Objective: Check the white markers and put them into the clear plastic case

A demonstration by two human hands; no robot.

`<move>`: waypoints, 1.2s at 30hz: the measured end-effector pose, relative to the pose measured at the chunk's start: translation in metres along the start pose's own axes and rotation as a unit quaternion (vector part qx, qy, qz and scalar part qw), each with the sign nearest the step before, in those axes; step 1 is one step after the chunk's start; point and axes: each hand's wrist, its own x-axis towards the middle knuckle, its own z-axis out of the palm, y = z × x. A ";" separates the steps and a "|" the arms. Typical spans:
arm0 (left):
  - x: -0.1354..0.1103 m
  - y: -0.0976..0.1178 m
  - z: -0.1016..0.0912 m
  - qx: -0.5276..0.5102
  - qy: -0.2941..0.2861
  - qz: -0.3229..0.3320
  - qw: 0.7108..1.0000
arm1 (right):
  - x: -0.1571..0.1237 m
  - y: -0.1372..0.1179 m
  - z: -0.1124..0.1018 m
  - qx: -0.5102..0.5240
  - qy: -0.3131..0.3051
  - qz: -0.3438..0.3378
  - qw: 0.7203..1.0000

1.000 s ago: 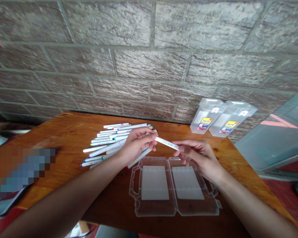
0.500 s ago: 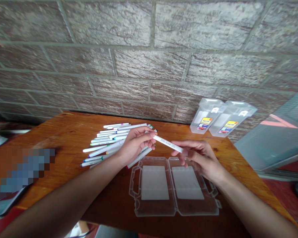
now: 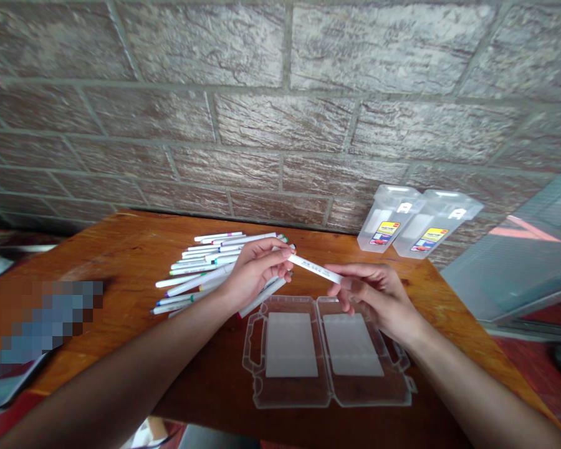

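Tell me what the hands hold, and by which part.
A slim white cylindrical marker with dark print: the left hand pinches one end, the right hand the other.

No lettering is legible: the print (image 3: 314,268) on the white pen (image 3: 316,270) and the labels (image 3: 385,232) (yellow-topped) on two clear containers (image 3: 395,202) blur.

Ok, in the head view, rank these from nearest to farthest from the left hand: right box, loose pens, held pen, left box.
From the left hand:
1. Held pen: in its grip.
2. Loose pens: close by, mostly to its left.
3. Left box: off to the right.
4. Right box: farther right.
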 end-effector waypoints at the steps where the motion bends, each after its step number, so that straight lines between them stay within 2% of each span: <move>1: 0.000 0.000 0.000 -0.001 0.001 0.000 1.000 | 0.000 0.001 -0.001 0.003 -0.007 -0.003 1.000; 5: 0.000 0.000 0.000 -0.004 -0.001 0.001 1.000 | 0.000 0.003 -0.003 0.005 -0.030 -0.018 0.999; 19: 0.000 0.000 0.000 -0.011 0.000 -0.003 1.000 | 0.000 0.000 -0.003 0.009 -0.038 -0.020 0.999; 29: 0.000 0.001 0.000 -0.005 0.000 0.002 1.000 | 0.001 -0.001 0.000 0.011 -0.027 -0.016 0.999; 36: 0.000 0.001 -0.001 0.013 0.000 0.013 1.000 | 0.002 0.000 0.001 -0.006 0.005 -0.007 1.000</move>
